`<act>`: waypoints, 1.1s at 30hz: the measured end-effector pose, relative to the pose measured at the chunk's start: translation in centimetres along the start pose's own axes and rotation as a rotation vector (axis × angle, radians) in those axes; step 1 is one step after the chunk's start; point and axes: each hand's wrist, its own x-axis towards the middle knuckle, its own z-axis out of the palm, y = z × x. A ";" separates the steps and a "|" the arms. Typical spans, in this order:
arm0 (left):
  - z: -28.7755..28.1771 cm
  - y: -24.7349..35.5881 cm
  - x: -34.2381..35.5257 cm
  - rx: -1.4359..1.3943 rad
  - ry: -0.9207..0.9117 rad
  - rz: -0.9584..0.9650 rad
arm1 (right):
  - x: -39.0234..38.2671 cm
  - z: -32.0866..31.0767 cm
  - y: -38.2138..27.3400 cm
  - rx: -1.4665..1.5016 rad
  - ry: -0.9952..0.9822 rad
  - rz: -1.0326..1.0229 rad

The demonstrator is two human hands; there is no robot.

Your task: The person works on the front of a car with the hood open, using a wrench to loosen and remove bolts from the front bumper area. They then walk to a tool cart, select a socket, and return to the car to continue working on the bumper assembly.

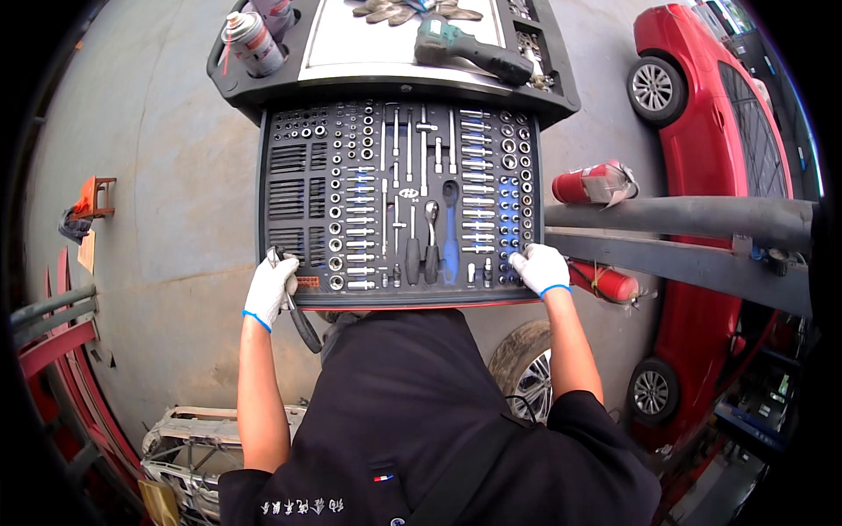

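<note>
An open tool drawer [279, 298] of a black cart lies in front of me, filled with rows of sockets, bits, extensions and a ratchet [431, 237] in a black foam tray. My left hand [270, 289], in a white glove, is at the drawer's front left corner, closed on a metal tool with a dark curved handle [303, 326] that hangs below the drawer edge. My right hand [539, 267], also gloved, rests on the front right corner, fingertips on the blue socket rows [509, 219]. Whether it holds a socket is hidden.
On the cart top sit spray cans [254, 42], a green cordless power tool [469, 48] and a pair of work gloves [412, 10]. A red car [719, 131], a grey lift arm [684, 219], two red fire extinguishers [596, 184] and a wheel [526, 373] are to the right.
</note>
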 end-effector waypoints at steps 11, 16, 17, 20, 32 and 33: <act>-1.0 -0.2 -3.7 -0.103 -0.069 0.143 | -0.4 -2.5 -0.6 -0.197 0.025 -0.116; -0.9 -1.2 -7.0 -0.117 -0.036 0.179 | -1.8 -10.0 -9.2 0.266 0.014 -0.325; -0.7 -0.6 -7.8 -0.140 -0.037 0.181 | -2.0 -11.1 -11.8 0.386 -0.038 -0.427; -0.2 -0.3 -9.5 -0.085 -0.001 0.225 | -5.3 -9.5 -22.8 0.380 -0.218 -0.782; -2.6 -6.1 -19.6 0.225 0.572 0.128 | -13.8 2.4 -38.3 0.333 -0.723 -1.368; -3.4 -6.9 -20.2 0.268 0.590 0.085 | -14.4 3.3 -39.0 0.270 -0.627 -1.567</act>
